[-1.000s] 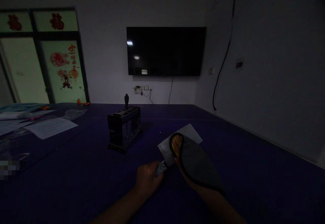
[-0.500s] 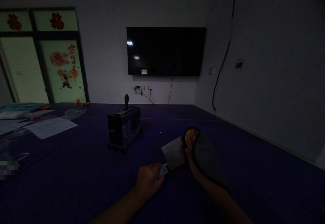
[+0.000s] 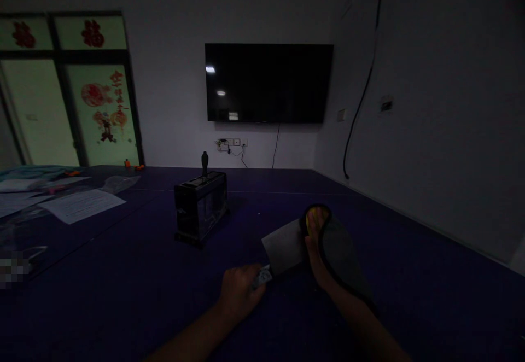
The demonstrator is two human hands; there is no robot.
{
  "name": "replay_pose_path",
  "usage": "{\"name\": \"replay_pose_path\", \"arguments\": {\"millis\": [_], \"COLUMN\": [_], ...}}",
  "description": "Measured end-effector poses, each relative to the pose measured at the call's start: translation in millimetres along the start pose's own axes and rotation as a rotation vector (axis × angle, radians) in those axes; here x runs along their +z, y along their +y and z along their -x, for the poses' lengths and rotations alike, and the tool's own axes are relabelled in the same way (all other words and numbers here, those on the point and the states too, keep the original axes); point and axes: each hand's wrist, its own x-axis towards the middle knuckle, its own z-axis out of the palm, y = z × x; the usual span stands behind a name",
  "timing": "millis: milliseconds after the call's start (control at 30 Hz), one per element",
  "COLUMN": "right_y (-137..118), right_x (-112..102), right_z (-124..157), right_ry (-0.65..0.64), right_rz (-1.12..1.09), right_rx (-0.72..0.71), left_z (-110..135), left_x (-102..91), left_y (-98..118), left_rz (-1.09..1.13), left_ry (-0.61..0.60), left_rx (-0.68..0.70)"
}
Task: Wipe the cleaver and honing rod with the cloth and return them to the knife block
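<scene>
My left hand point(image 3: 239, 295) is closed round the handle of a broad cleaver point(image 3: 283, 251), whose grey blade points away from me over the dark blue table point(image 3: 123, 274). My right hand point(image 3: 315, 252) holds a grey cloth point(image 3: 341, 258) with a dark edge and a yellow inner side. The cloth is pressed against the far right part of the blade. The room is dim, so the fingers of the right hand show only in part.
A black knife block point(image 3: 200, 206) with one handle sticking up stands on the table beyond the cleaver. Papers point(image 3: 80, 204) and plastic lie at the far left. A dark television point(image 3: 268, 82) hangs on the back wall.
My right hand has slid the cloth along the blade, from its near middle toward the far right tip. My left hand has stayed on the handle.
</scene>
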Motion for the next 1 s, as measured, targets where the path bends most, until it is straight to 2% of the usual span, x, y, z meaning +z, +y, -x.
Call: {"name": "replay_pose_path", "arguments": {"millis": [700,1000], "right_y": [3.8,1.9], "right_x": [3.6,3.4], "right_z": [4.1,4.8], "right_ry": [-0.022,0.011], "right_rz": [-0.087,-0.111], "right_rx": [0.09,0.084], "left_z": [0.0,0.0], "left_x": [2.2,2.3], "left_y": [-0.9,-0.6], "left_rz": [-0.037,0.002], "left_ry": [0.034,0.022], "left_rx": [0.01,0.001]}}
